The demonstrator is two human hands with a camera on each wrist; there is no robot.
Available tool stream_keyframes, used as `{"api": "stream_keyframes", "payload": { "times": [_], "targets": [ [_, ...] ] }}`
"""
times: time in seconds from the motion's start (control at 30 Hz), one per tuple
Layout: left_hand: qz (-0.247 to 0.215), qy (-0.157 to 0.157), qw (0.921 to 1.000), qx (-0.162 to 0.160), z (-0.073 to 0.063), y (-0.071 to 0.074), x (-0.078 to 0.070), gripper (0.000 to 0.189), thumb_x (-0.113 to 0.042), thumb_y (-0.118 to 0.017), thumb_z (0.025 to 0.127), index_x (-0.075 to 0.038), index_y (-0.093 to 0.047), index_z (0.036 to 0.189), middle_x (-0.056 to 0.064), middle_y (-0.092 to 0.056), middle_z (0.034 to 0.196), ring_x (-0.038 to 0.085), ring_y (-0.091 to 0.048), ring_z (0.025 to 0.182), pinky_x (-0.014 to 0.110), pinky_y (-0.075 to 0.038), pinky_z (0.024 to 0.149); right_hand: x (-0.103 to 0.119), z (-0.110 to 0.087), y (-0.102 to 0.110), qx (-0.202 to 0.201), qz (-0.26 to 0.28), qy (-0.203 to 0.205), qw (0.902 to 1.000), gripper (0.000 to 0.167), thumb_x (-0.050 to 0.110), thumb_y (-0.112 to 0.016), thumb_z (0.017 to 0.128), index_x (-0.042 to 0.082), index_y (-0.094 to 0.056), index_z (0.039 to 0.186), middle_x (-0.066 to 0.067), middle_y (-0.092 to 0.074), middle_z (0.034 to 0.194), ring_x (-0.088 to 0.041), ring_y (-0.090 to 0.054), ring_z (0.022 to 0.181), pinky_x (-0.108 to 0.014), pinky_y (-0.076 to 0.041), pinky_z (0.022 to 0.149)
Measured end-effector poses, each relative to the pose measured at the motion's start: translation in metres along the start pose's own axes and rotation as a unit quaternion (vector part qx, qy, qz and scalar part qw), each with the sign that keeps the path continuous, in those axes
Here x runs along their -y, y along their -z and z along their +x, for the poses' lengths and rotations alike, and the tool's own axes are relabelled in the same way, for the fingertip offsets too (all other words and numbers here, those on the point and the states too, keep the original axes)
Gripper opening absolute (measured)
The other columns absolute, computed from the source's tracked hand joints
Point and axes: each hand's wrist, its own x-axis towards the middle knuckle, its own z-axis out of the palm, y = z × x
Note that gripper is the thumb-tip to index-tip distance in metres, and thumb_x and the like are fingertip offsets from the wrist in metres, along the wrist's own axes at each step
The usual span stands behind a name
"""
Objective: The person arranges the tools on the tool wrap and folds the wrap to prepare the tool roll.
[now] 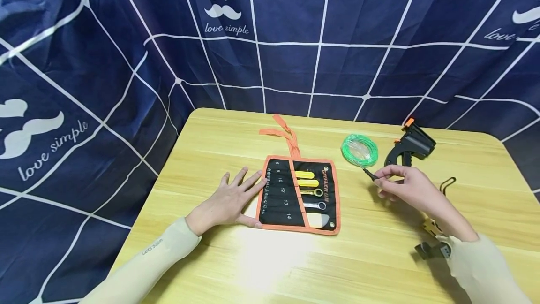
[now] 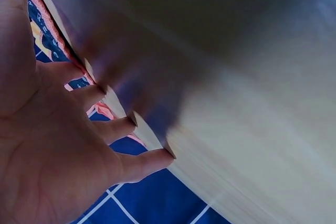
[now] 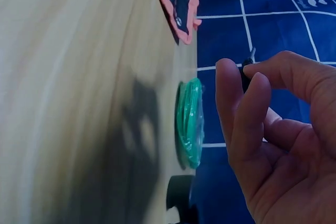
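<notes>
A black tool pouch (image 1: 280, 196) with orange trim lies unrolled on the table. Its pockets hold yellow-handled tools (image 1: 308, 183), two ring-ended wrenches (image 1: 314, 205) and a cream piece with a grey end (image 1: 318, 220). My left hand (image 1: 232, 198) rests flat with spread fingers at the pouch's left edge, fingertips touching the trim. Above the table to the right of the pouch, my right hand (image 1: 398, 184) pinches a small black tool with a thin metal tip (image 3: 247, 72) between thumb and fingertips. Most of that tool is hidden by the fingers.
A green coil of wire (image 1: 359, 150) in clear wrap lies behind my right hand. Beside it is a black clamp (image 1: 411, 144) with orange pads. A yellow-and-black item (image 1: 431, 226) and a dark item (image 1: 432, 250) lie partly under my right forearm. Orange ties (image 1: 291, 137) trail behind the pouch.
</notes>
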Motion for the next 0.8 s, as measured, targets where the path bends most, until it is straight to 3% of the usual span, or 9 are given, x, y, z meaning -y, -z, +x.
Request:
{"api": "stream_keyframes", "payload": {
  "times": [0.27, 0.43, 0.8],
  "targets": [
    [-0.004, 0.01, 0.9999, 0.008, -0.003, 0.003, 0.0, 0.118, -0.081, -0.073, 0.086, -0.012, -0.033, 0.173, 0.018, -0.026, 0.178, 0.053, -0.026, 0.158, 0.084, -0.032, 0.109, 0.016, 0.021, -0.013, 0.006, 0.005, 0.03, 0.9995, 0.03, 0.01, -0.073, 0.104, -0.01, -0.07, 0.126, -0.017, -0.078, 0.099, -0.015, -0.078, 0.078, -0.033, -0.063, 0.067],
    [-0.008, 0.011, 0.9998, 0.015, -0.005, 0.004, 0.001, 0.118, -0.081, -0.072, 0.087, -0.012, -0.032, 0.174, 0.019, -0.025, 0.178, 0.053, -0.026, 0.158, 0.085, -0.032, 0.108, 0.024, 0.033, -0.023, 0.016, 0.005, 0.047, 0.9987, 0.028, 0.008, -0.074, 0.101, -0.008, -0.072, 0.123, -0.014, -0.074, 0.103, -0.012, -0.074, 0.078, -0.031, -0.062, 0.068],
    [-0.01, 0.007, 0.9998, 0.017, -0.001, 0.005, -0.002, 0.117, -0.08, -0.072, 0.088, -0.011, -0.031, 0.174, 0.019, -0.022, 0.178, 0.054, -0.024, 0.159, 0.085, -0.031, 0.108, 0.028, 0.053, -0.042, 0.015, -0.033, 0.086, 0.9956, 0.014, 0.009, -0.077, 0.099, 0.0, -0.077, 0.11, -0.006, -0.072, 0.087, -0.015, -0.063, 0.063, -0.029, -0.053, 0.059]
  ]
}}
